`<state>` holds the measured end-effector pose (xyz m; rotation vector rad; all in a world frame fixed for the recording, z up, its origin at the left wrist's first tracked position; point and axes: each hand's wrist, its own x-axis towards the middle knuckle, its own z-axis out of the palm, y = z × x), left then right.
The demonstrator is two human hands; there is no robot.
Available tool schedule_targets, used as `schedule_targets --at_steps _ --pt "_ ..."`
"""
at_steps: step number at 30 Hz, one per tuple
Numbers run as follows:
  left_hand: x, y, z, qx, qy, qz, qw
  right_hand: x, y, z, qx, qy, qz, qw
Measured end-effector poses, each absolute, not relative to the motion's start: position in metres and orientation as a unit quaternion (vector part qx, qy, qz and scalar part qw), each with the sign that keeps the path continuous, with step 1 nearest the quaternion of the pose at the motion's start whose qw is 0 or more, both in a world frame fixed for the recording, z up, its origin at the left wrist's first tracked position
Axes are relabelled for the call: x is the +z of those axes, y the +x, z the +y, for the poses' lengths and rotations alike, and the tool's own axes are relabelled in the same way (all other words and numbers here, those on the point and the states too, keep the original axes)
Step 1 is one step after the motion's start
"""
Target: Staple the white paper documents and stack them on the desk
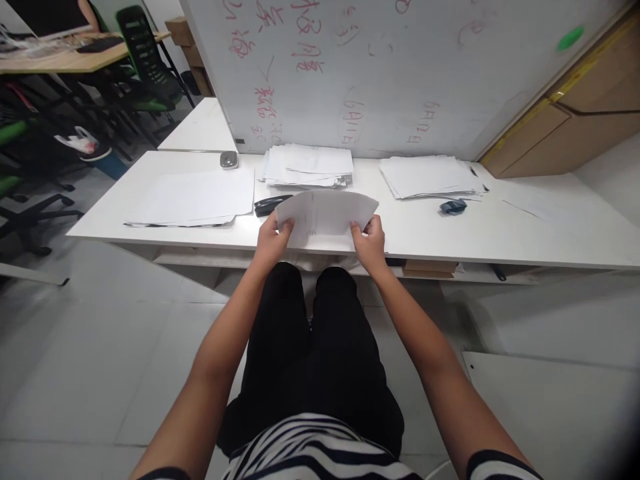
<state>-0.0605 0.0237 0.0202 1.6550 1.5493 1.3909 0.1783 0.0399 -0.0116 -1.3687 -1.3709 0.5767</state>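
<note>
A sheet of white paper (327,212), or a few sheets together, is held up over the front edge of the white table (200,240). My left hand (273,241) pinches its left end and my right hand (369,240) pinches its right end, thumbs on the near face. The paper bows slightly between them. Just behind its left corner lies a black stapler (271,204), partly covered by the paper. Farther back sits a thick pile of papers (310,165). Flat sheets (195,197) lie on the left, and another stack of papers (427,177) on the right.
A whiteboard (380,80) with red writing stands behind the table, cardboard boxes (565,133) at its right. A small dark blue object (453,207) and a small grey square device (229,160) rest on the tabletop. Left are a chair (145,60), a bin (105,162) and a desk (75,60).
</note>
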Motion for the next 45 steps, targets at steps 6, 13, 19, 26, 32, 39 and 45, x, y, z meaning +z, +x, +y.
schedule_targets --at_steps 6,13,19,26,32,39,45 --pt "0.015 -0.06 0.018 0.478 0.603 0.57 0.288 -0.009 0.194 0.023 0.23 -0.631 -0.595 0.441" --pt "0.033 -0.082 0.033 0.464 0.634 0.58 0.215 -0.019 0.219 -0.029 0.473 -0.553 -0.498 0.472" --pt "0.017 -0.1 0.101 0.333 0.666 0.667 0.028 -0.041 0.234 -0.05 0.526 -0.584 -0.363 0.501" --pt "0.003 -0.103 0.111 0.246 0.674 0.695 0.045 -0.034 0.224 -0.047 0.57 -0.564 -0.312 0.509" --pt "0.0 -0.11 0.11 0.316 0.686 0.651 0.078 -0.027 0.2 -0.034 0.586 -0.548 -0.331 0.496" --pt "0.0 -0.109 0.108 0.329 0.691 0.639 0.081 -0.018 0.183 -0.03 0.576 -0.563 -0.347 0.481" --pt "0.001 -0.109 0.107 0.337 0.684 0.64 0.095 -0.015 0.184 -0.034 0.564 -0.57 -0.356 0.48"
